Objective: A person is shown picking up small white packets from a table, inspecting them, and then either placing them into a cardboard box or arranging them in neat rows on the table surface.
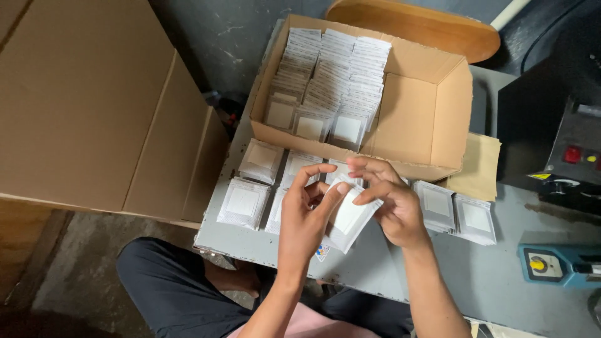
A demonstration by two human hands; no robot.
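Held at frame centre: a white flat packet [348, 216], pinched between both hands above the grey table [438, 275]. Left hand [305, 216] raised palm-away, thumb and forefinger curled over the packet's upper left edge, remaining fingers hidden behind the palm. Right hand [391, 203] gripping the packet's right side, forefinger laid across the top, other fingers fanned slightly above; thumb hidden under the packet. Lower corner of the packet free, hanging over a small sticker on the table, mostly covered.

Partly hidden behind the hands: small stacks of packets [250, 188] left of centre, more stacks [457, 213] to the right, just beside the right wrist. Above, an open cardboard box [426, 119] with three rows of upright packets [332, 81]; right half of the box bare. Box's near wall close to the fingertips, little room there.

Cut off at the upper left: a large cardboard carton [94, 106], only flaps and side visible. Cut off at the right edge: a dark machine with a red button [573, 156] and a blue device with a yellow knob [557, 264]. Open table surface lower right of the hands; table's near edge just below the forearms.
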